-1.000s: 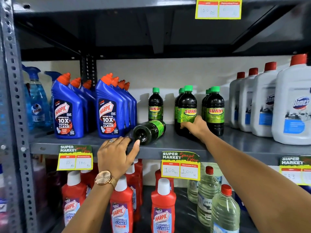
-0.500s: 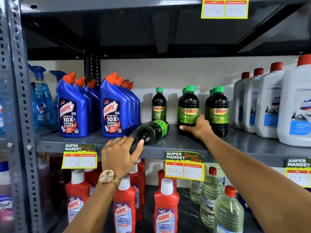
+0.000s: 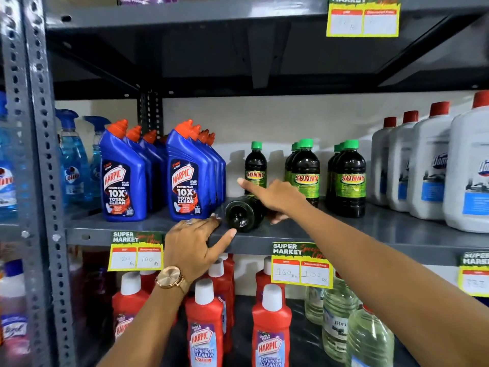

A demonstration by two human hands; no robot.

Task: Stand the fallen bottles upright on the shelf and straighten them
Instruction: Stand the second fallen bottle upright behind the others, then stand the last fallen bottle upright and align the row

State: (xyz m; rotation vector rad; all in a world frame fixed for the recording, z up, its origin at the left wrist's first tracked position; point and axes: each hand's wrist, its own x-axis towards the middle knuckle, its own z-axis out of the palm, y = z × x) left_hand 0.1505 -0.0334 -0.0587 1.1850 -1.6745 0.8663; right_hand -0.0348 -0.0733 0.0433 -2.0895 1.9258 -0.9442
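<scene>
Two blue Harpic rows point(image 3: 185, 178) flank fallen bottle point(image 3: 243, 214).

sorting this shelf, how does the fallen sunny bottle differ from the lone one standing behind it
The fallen bottle lies on its side, round base facing the camera; the lone standing bottle is upright. The fallen bottle's cap is hidden behind the right hand; the standing bottle's green cap shows. The fallen bottle sits near the shelf edge, the standing bottle farther back. Both hold dark liquid.
</scene>
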